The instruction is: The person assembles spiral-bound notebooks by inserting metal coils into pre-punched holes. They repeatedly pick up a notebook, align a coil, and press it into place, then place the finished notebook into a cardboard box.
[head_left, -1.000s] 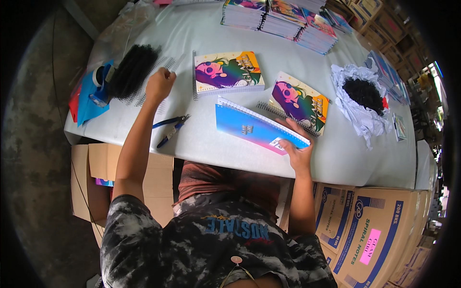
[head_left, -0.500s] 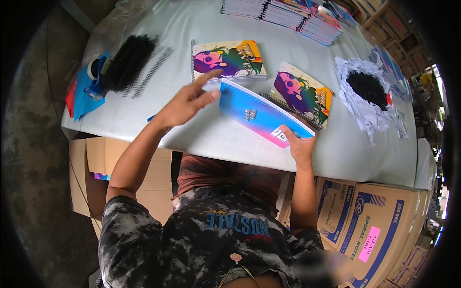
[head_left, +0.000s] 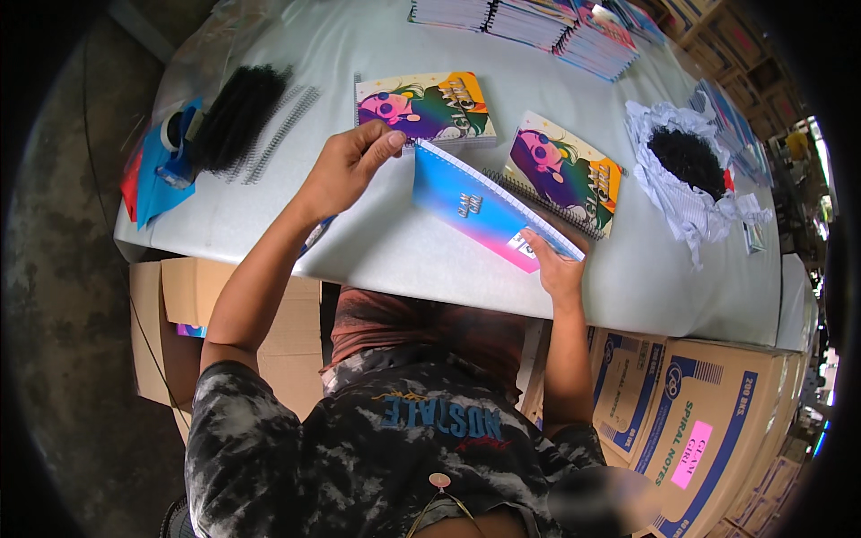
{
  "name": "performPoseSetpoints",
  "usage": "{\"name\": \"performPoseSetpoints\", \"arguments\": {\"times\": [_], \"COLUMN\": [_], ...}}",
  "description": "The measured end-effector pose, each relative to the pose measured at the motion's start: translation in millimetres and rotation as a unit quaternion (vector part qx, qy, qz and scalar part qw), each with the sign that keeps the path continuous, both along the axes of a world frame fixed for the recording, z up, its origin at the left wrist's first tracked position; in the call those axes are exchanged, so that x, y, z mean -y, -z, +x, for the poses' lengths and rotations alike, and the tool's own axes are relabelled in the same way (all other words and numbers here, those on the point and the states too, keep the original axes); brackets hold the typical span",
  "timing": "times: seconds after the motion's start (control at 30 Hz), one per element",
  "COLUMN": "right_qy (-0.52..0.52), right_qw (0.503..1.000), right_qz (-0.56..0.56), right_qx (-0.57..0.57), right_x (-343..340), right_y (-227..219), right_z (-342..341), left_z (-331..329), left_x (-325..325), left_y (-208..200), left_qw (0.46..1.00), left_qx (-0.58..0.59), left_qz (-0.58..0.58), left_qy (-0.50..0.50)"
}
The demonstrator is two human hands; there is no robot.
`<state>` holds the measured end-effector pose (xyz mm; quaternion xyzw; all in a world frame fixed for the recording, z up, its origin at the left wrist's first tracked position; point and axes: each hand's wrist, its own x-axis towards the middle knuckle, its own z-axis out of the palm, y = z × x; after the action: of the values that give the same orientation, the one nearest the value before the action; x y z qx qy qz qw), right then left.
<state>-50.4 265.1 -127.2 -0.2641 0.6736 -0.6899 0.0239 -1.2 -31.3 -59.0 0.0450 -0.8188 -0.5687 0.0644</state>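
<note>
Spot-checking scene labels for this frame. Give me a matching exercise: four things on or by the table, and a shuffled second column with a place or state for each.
Things:
1. blue-and-pink notebook
2. pile of black spiral coils
3. tape dispenser
4. cardboard boxes

Places or states:
A. at the table's far left edge, on blue sheets
B. below the table's near edge, on the person's right
C. held tilted between the left hand and right hand
D. loose on the white table, left of the lying colourful notebooks

Pairs: 1-C, 2-D, 3-A, 4-B
</note>
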Motion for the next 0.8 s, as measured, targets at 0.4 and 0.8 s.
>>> {"name": "performPoseSetpoints", "arguments": {"times": [0.4, 0.8], "right_qy": [-0.018, -0.009], "right_qw": [0.999, 0.978], "right_qz": [0.03, 0.03], "right_qx": [-0.035, -0.204], "right_x": [-3, 13], "right_y": [-9, -7], "right_z": [2, 37], "left_z": [-20, -1], "left_x": [-9, -4], "left_y": [-80, 12], "left_qw": [0.887, 0.639], "left_qx": [0.029, -0.488], "left_qz": [-0.408, -0.575], "left_qy": [0.215, -0.15]}}
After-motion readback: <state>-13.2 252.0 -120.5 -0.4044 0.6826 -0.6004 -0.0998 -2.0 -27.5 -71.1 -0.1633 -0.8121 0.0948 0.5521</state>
